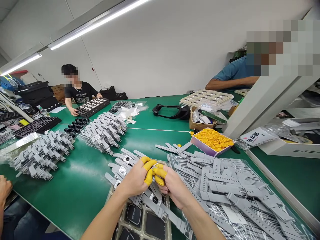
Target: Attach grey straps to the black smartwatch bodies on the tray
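1. head view: purple box [203, 146] heaped with yellow finger cots [213, 137]; black tray [135, 220] with dark watch faces under the wrists.
2. left hand [136, 180] and right hand [172, 186], both pinching one small watch piece [155, 166] above the tray.
3. green table [75, 186], grey straps [232, 190] piled right; white wall behind.

Small grey watch piece [154, 165] pinched between yellow-capped fingers [149, 164] above the tray

Grey straps [225, 190], green table [75, 186]
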The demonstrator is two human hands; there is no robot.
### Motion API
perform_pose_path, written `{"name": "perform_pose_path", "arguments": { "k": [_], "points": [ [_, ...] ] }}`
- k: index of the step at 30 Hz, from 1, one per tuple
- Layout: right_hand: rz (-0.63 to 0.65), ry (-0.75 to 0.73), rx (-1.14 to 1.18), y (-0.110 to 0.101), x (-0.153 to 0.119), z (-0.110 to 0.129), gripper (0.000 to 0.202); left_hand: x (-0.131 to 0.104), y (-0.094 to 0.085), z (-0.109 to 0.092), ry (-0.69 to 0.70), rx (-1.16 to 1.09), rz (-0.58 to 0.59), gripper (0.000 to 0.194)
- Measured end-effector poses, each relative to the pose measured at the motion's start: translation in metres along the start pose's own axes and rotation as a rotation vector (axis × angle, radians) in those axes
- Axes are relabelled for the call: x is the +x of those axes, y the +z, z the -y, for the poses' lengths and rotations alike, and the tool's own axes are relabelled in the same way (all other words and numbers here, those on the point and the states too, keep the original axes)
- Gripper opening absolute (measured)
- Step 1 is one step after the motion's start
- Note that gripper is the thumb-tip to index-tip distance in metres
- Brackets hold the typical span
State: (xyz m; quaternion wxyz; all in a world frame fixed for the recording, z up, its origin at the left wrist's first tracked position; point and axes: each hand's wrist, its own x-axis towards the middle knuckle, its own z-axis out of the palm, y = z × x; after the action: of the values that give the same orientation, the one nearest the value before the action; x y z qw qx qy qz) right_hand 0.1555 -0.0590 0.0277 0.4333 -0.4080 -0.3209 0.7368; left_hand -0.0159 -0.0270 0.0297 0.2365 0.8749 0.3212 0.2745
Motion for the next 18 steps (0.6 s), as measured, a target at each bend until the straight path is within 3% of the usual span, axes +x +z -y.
{"name": "perform_pose_path", "arguments": {
  "k": [5, 8, 13, 18],
  "points": [
    [0.027, -0.043, -0.018, 0.002, -0.002, 0.001, 0.045, -0.002, 0.0, 0.002, -0.014, -0.173, -0.048, 0.042],
    [0.012, -0.173, -0.182, -0.003, -0.003, 0.005, 0.042, -0.002, -0.005, 0.001, -0.023, -0.152, -0.069, 0.048],
    [0.015, -0.422, -0.737, -0.024, -0.012, 0.023, 0.03, -0.002, -0.04, 0.001, -0.083, 0.109, -0.072, 0.054],
    [0.024, -0.315, -0.953, -0.044, -0.021, 0.035, 0.034, -0.007, -0.079, -0.001, -0.14, 0.536, 0.086, 0.036]
  ]
}}
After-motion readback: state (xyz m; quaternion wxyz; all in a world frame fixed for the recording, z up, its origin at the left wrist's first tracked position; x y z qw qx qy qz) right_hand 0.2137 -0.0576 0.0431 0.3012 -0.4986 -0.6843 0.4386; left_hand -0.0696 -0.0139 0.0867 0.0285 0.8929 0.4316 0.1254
